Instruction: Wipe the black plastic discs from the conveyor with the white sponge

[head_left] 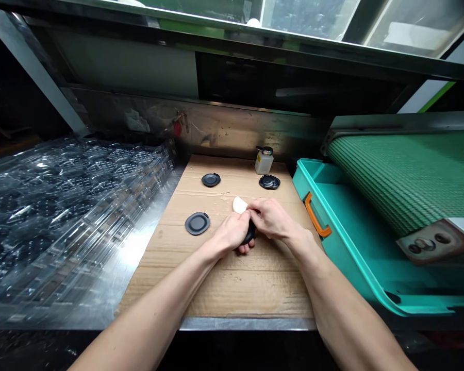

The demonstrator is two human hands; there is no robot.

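Both my hands meet over the middle of a cardboard sheet [224, 278]. My left hand [232, 232] is closed around a small black round part [249, 234], of which only an edge shows below the fingers. My right hand [268, 216] is closed in a pinch on a small white cloth or pad [239, 205] pressed against that part. Three more black round parts lie on the cardboard: one [197, 223] just left of my hands, one [211, 180] at the back left, one [269, 182] at the back right.
A small white dispenser bottle [263, 160] stands at the back of the cardboard. Stacked clear plastic trays [62, 206] fill the left. A teal bin [351, 247] with an orange handle [316, 216] sits right, under a green conveyor belt [406, 175].
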